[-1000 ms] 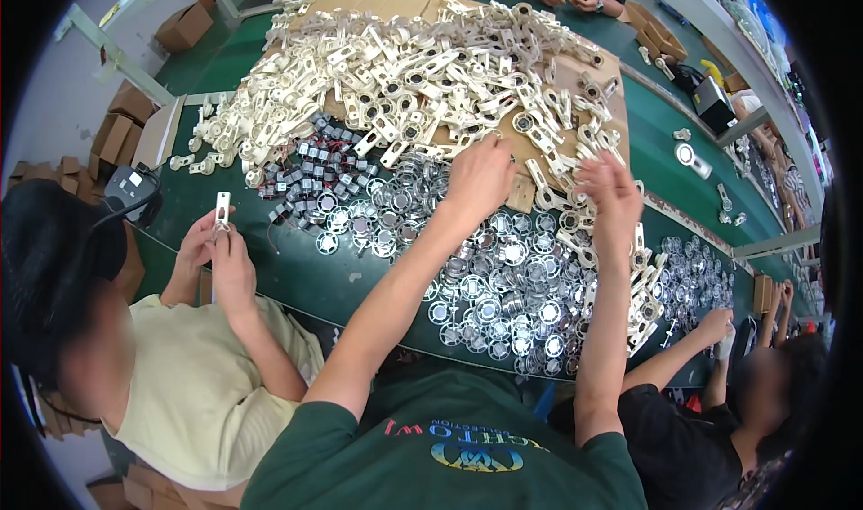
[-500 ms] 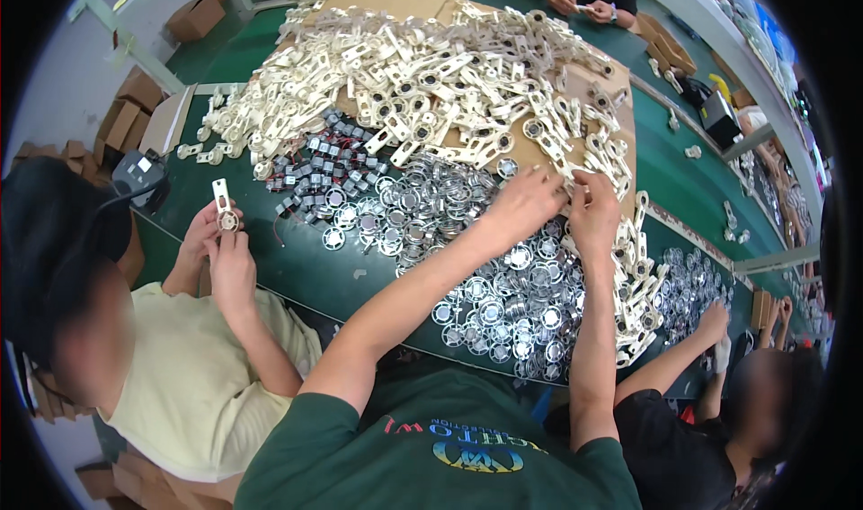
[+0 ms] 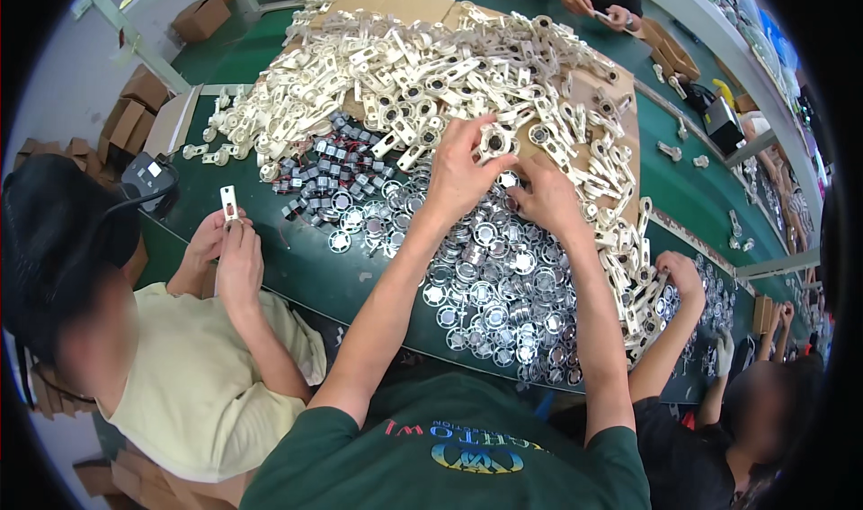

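Observation:
My left hand [image 3: 458,175] grips a cream plastic housing [image 3: 496,139] with a round end, held above the pile between thumb and fingers. Close beside it, my right hand [image 3: 550,197] is closed, its thumb and fingertips pinching a small round silver part [image 3: 509,179]. Below both hands spreads a heap of round silver metal parts [image 3: 490,285]. Beyond them lies a large pile of cream plastic housings [image 3: 404,65], many with a long handle and a ring end. Small dark motor-like blocks with wires [image 3: 328,168] lie left of the silver heap.
Cardboard [image 3: 387,4] lies under the housings on the green table [image 3: 315,272]. On the left a co-worker holds a cream housing [image 3: 228,202]; another co-worker's hand [image 3: 681,274] reaches in at the right. Across the table, a third person handles a part. Cardboard boxes [image 3: 200,17] stand at the left.
Both hands have moved left from the housings at the right; my left hand now holds up a cream housing, and my right has come to a silver part. The right co-worker's hand has reached farther in.

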Available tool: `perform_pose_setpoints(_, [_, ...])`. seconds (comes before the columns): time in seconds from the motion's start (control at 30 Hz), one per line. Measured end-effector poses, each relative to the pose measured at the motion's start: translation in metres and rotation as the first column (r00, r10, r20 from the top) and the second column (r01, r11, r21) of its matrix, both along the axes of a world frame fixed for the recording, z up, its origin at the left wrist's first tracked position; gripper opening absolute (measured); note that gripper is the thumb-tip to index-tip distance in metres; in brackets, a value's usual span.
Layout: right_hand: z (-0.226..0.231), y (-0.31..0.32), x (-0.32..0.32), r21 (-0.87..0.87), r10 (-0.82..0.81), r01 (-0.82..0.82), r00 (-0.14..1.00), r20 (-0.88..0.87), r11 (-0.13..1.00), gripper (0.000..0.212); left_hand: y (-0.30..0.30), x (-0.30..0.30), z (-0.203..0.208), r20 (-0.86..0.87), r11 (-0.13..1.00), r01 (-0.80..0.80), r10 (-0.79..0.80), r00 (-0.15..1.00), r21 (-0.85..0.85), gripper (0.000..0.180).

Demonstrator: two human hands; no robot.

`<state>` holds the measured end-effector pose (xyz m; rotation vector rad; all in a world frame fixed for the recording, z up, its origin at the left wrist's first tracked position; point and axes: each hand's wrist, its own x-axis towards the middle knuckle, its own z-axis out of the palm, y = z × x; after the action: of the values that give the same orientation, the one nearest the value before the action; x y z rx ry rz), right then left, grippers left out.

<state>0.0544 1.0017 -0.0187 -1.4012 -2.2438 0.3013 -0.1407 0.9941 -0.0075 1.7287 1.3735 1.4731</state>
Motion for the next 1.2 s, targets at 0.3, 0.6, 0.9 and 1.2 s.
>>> perform_pose_setpoints(0.3, [0.0, 0.003, 0.006, 0.015, -0.137, 0.148, 0.943, -0.305, 0.989, 0.02, -0.016, 0.008, 0.0, -0.091, 0.968, 0.018, -0.041, 0.995, -0.251, 0.049])
perform_pose_setpoints(0.6, [0.027, -0.039, 0.01, 0.416, 0.133, -0.063, 0.981, -0.141, 0.907, 0.032, -0.026, 0.023, -0.015, 0.515, 0.77, 0.57, -0.377, 0.77, -0.288, 0.061])
perform_pose_setpoints(0.9, [0.035, -0.051, 0.025, 0.357, 0.206, -0.147, 0.969, -0.134, 0.923, 0.034, -0.029, 0.025, -0.022, 0.551, 0.708, 0.636, -0.413, 0.725, -0.306, 0.052])
perform_pose_setpoints(1.2, [0.042, -0.061, 0.026, 0.235, 0.114, -0.059, 0.967, -0.227, 0.97, 0.049, -0.034, 0.029, -0.019, 0.574, 0.643, 0.681, -0.427, 0.699, -0.351, 0.054])
